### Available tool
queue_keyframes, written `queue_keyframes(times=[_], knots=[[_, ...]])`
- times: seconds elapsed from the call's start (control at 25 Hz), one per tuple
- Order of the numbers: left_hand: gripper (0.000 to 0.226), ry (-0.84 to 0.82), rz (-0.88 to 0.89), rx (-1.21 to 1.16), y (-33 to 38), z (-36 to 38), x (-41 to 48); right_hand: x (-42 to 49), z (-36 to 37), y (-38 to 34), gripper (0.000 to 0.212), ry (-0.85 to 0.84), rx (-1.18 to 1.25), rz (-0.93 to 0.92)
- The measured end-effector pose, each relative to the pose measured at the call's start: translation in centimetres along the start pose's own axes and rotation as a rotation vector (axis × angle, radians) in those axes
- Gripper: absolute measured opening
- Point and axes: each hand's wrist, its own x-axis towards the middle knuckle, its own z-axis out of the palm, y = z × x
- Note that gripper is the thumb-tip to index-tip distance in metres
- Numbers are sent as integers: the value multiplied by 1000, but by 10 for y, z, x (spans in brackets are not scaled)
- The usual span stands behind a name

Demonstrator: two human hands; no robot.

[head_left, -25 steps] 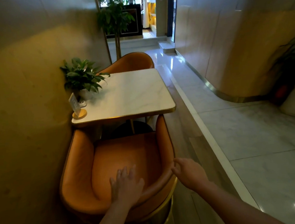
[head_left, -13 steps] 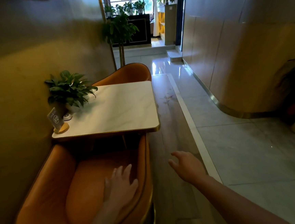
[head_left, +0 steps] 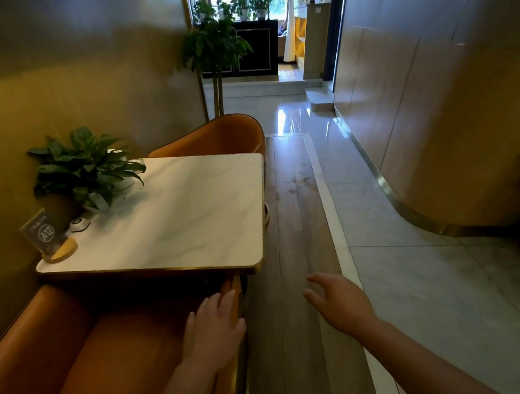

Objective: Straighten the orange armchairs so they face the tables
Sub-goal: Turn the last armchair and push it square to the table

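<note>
The near orange armchair (head_left: 87, 359) fills the lower left, its front tucked under the marble table (head_left: 172, 217) and its right armrest running away from the person toward the table edge. The left hand (head_left: 212, 330) lies flat on that armrest, fingers loosely spread and pointing forward, so it is the nearer hand for any further nudge. The right hand (head_left: 340, 306) hovers over the wood floor strip, well clear of the chair, fingers open and curled, gripping nothing. A far orange armchair (head_left: 215, 136) sits beyond the table
</note>
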Motion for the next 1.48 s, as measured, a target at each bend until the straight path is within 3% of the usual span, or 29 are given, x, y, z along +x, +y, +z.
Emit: queue_keyframes(times=[0.44, 0.88, 1.16, 1.48], knots=[[61, -72, -46, 9, 127, -5, 231, 223, -59, 104, 44, -16, 113, 41], [64, -23, -227, 42, 257, 13, 474, 515, -121, 246, 43, -151, 56, -164], [65, 4, -336, -19, 271, 19, 636, 711, -113, 280, 44, -261, -6, -269], [64, -13, -304, -50, 265, -18, 894, 966, -111, 286, 47, -308, -115, -296]])
